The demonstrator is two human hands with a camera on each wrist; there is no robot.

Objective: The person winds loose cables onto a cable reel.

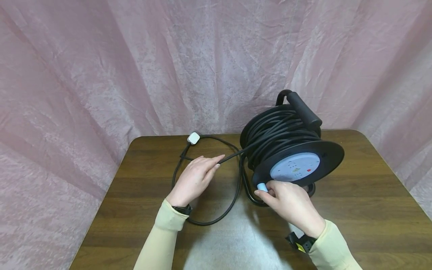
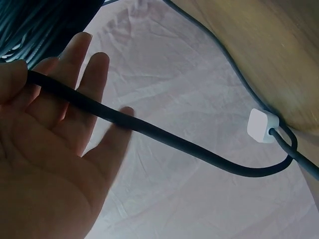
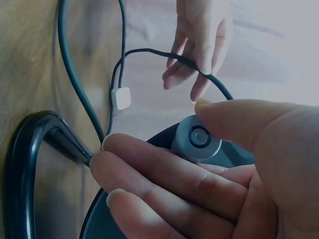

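A black cable reel (image 1: 329, 157) stands on the right half of the table, wound thickly with black cable (image 1: 275, 129). My left hand (image 1: 195, 175) is left of the reel and pinches the cable's free length between thumb and forefinger. In the left wrist view the cable (image 2: 169, 139) runs across the other, straighter fingers. With thumb and forefinger my right hand (image 1: 293, 200) grips the pale blue winding knob (image 1: 262, 187) at the reel's near rim. The right wrist view shows the round end of the knob (image 3: 198, 138). A white plug (image 1: 193, 138) ends the cable near the table's back edge.
Loose cable (image 1: 233, 204) loops over the wooden table (image 1: 135, 221) left of the reel. The reel's tubular stand (image 1: 256, 202) rests on the table, and its carrying handle (image 1: 303, 110) points up and back. A pink curtain (image 1: 202, 67) hangs behind.
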